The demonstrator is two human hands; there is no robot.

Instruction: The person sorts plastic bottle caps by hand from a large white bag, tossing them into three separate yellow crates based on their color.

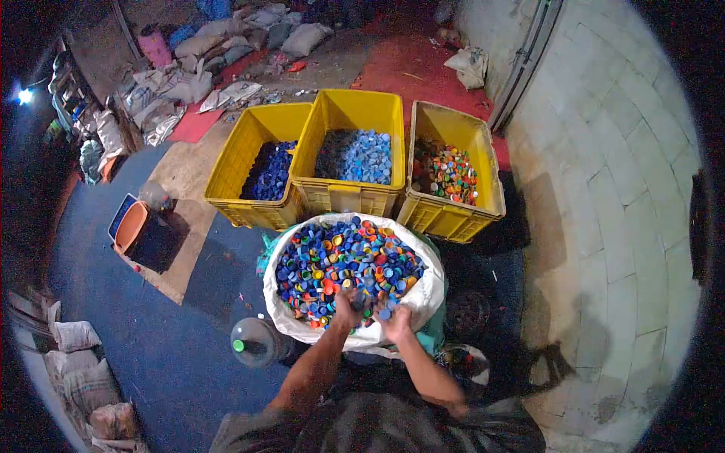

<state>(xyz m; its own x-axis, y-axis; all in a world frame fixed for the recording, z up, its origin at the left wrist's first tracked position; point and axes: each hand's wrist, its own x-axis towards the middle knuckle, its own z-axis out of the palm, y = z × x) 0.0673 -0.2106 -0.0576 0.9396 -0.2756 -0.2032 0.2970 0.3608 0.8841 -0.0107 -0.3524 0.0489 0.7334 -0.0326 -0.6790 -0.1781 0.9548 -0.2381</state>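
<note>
Leaning orange basin (131, 226): in a small blue container (118, 214), with a clear bottle (155, 196) just beside it.
Left yellow crate (229, 162): dark blue caps inside.
Large clear bottle (258, 341): on its side, green cap toward the left, near the sack.
Middle yellow crate (362, 107): light blue caps, darker ones at left.
Left hand (347, 311): fingers bent at the heap, blurred; cannot tell how far they are open or whether they grip a cap.
White sack (434, 291): mouth rolled wide, full of mixed caps (340, 253), mostly blue, also red, orange, yellow and green; any lettering is too small to read.
Right hand (395, 323): loosely open over the caps, a blue cap against its fingers.
Right yellow crate (491, 192): multicoloured caps.
</note>
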